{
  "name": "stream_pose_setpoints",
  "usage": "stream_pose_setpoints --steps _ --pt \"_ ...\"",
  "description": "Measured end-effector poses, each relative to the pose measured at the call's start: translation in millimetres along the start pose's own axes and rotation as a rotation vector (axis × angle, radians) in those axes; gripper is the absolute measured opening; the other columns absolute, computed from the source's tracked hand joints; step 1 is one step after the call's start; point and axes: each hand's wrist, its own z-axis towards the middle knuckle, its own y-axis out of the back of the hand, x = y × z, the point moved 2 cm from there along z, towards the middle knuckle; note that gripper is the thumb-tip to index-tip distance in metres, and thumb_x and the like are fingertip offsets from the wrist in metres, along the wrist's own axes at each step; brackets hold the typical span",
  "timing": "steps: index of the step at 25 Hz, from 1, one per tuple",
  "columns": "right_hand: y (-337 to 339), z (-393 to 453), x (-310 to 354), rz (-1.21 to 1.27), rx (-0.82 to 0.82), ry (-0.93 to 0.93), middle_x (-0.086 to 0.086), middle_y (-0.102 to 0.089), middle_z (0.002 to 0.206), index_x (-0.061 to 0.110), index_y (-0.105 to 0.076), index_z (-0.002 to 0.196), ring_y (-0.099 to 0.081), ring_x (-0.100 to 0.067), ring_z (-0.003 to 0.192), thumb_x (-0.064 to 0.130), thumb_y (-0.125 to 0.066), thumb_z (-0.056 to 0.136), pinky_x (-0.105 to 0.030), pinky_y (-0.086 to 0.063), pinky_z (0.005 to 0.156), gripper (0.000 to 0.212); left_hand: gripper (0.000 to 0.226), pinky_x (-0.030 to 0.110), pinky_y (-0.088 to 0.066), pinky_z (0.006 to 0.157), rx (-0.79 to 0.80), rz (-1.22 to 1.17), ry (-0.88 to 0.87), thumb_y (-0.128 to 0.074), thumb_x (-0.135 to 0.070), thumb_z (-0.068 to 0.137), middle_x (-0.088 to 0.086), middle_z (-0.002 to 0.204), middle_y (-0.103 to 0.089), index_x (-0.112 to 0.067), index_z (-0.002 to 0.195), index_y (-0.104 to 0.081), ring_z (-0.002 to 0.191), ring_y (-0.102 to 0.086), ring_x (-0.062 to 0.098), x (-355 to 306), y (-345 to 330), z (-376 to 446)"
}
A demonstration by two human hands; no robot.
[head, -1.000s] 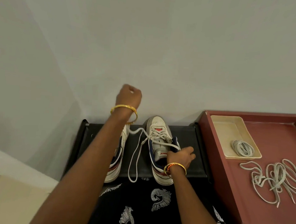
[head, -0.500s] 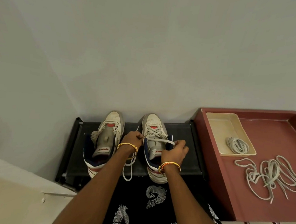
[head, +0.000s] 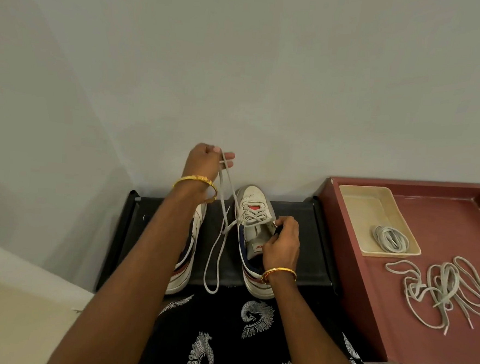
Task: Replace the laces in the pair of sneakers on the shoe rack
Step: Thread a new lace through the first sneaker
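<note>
Lace (head: 223,197) runs from right sneaker (head: 253,234) on black shoe rack (head: 302,243) up to left hand (head: 204,162), slack loop hanging between the shoes. Left hand pinches lace, raised high near wall. Right hand (head: 283,241) curled at eyelet row, pinching lace or upper there; can't tell which. Left sneaker (head: 188,252) mostly hidden behind forearm. Judgement: pull smooth along eyelet axis, brace shoe with right hand, avoid snagging tip. Loose laces (head: 444,290) on red tray (head: 366,304), coiled lace (head: 391,239) in beige dish (head: 351,195).
</note>
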Motion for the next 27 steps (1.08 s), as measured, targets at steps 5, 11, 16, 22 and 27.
stream_pose_setpoints --steps 5,11,16,22,27 --pt "-1 0 -3 0.086 0.037 -0.131 -0.009 -0.060 0.110 0.010 -0.042 0.119 -0.058 -0.020 0.094 -0.012 -0.048 0.083 -0.023 -0.043 0.077 0.043 0.009 0.032 -0.051 0.064 -0.074 0.054 -0.024 -0.043 -0.017 0.097 0.006 0.079 -0.055 -0.011 0.091 -0.046 0.051 -0.053 0.012 -16 5 8" --pt "-7 6 -18 0.036 0.109 -0.265 -0.019 -0.063 0.106 0.001 -0.059 0.107 -0.060 -0.033 0.101 -0.006 -0.048 0.087 -0.029 -0.045 0.080 0.024 0.034 0.034 -0.045 0.088 0.298 1.006 0.105 -0.049 -0.029 0.095 0.016 0.110 -0.064 -0.003 0.111 -0.063 0.103 -0.058 0.031 112 -10 -7" --pt "-10 7 -17 0.019 0.110 -0.291 -0.020 -0.061 0.111 0.001 -0.059 0.112 -0.059 -0.033 0.105 -0.008 -0.048 0.085 -0.034 -0.048 0.086 0.030 0.033 0.032 -0.042 0.077 0.243 0.829 0.215 -0.045 -0.019 0.098 0.022 0.092 -0.060 0.007 0.104 -0.065 0.084 -0.054 0.029 138 -7 -6" --pt "-9 7 -15 0.001 0.120 -0.289 -0.020 -0.060 0.113 0.000 -0.058 0.114 -0.057 -0.033 0.107 -0.008 -0.050 0.085 -0.035 -0.047 0.088 0.031 0.024 0.040 -0.045 0.098 0.365 0.887 0.148 -0.047 -0.009 0.093 0.018 0.118 -0.060 -0.009 0.112 -0.063 0.110 -0.054 0.034 146 -8 4" --pt "-9 6 -13 -0.026 0.115 -0.299 -0.020 -0.058 0.115 0.001 -0.056 0.116 -0.058 -0.033 0.107 -0.007 -0.048 0.087 -0.034 -0.048 0.085 0.031 0.014 0.041 -0.041 0.101 0.268 0.824 0.101 -0.053 -0.017 0.091 0.012 0.114 -0.052 -0.020 0.085 -0.065 0.107 -0.053 0.029 155 -8 6"
